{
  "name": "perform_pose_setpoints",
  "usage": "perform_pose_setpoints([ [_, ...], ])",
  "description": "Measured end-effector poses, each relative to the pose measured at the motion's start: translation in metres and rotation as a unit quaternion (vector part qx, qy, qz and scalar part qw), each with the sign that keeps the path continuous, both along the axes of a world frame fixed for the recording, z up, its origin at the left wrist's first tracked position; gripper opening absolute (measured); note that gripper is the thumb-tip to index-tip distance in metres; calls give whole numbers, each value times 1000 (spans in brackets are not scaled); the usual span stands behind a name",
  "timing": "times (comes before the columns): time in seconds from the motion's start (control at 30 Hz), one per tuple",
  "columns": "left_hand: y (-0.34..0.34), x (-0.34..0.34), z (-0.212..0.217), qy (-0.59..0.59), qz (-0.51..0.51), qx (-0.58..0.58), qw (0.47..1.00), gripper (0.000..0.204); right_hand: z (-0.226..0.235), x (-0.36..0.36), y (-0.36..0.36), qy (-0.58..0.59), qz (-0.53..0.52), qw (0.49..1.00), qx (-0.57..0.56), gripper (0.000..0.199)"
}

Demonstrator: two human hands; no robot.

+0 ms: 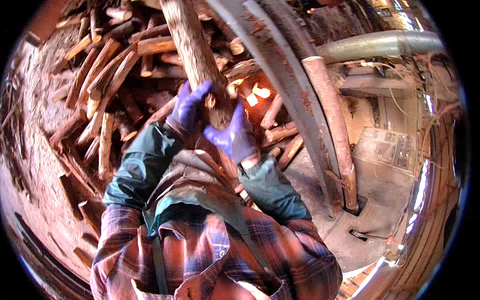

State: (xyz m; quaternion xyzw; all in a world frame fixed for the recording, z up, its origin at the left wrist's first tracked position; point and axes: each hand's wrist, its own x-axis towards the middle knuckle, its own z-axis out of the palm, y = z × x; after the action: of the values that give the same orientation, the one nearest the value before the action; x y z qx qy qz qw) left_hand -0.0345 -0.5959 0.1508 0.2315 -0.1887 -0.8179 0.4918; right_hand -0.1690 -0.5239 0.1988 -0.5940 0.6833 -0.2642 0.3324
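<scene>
The log (192, 45) extends ahead and slightly left from between the gloved left hand (189, 107) and gloved right hand (234, 134), its long axis pointing away from them. The left is nearer, set against its left side; whether it grips, I cannot tell. The right is splayed beside the near end. Both forearms (145, 160) angle inward.

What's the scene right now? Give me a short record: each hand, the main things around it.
Left hand: purple-gloved, against the left side of the thick log
Right hand: purple-gloved, open, beside that log's near end; firm contact unclear
Thick log: slanting away to the picture's top edge
Flames: glowing just beyond the right hand
Firewood pile: left and beyond
Steel beam: slanting, right side
Reddish log: along the beam's right
</scene>
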Motion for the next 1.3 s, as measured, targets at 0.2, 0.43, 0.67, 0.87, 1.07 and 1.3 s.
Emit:
perform_pose_setpoints([
  [0.2, -93, -97, 123, -120, 101, -341, 927, 57, 91, -113, -129, -649, 104, 753, -38, 61],
  [0.43, -43, -101, 24, -192, -17, -228, 954, 46, 123, -286, -236, 252, 99, 942, -197, 107],
  [0.67, 125, -91, -111, -343, -38, 58, 937, 37, 7, -312, -236, 439, 14, 895, -80, 106],
  [0.87, 157, -79, -138, -354, -92, 50, 929, 46, 13, -307, -247, 362, 51, 929, -66, 100],
  [1.07, 203, -17, -124, -517, -41, 38, 854, 37, 9, -299, -222, 423, 181, 874, -155, 59],
  [1.3, 278, 41, -135, -519, -7, 201, 831, 38, -181, -60, -124, -75, 309, 948, -5, 24],
])
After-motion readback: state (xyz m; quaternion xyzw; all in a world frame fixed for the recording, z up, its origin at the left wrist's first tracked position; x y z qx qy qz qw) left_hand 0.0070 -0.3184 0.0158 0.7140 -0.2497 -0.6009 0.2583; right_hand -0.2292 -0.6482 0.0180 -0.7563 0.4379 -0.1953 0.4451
